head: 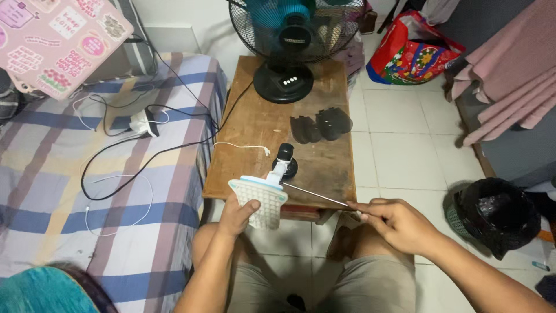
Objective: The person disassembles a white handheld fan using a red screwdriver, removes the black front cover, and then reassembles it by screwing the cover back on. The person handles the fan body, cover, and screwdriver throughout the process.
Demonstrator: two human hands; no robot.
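Observation:
My left hand (236, 214) grips a small white device with a perforated grille face (262, 202) and a round black base (285, 159), held over the near edge of a wooden table (255, 124). My right hand (394, 223) pinches the handle end of a thin metal screwdriver (315, 195). Its tip reaches the side of the device, just behind the grille. Two black plastic shell pieces (320, 125) lie on the table beyond the device.
A teal table fan (292, 46) stands at the table's far end. A bed with a plaid sheet (75, 191), cables, a charger (142, 123) and a pink laptop (55, 37) lies left. A black bin (497, 211) and a colourful bag (414, 55) sit on the tiled floor right.

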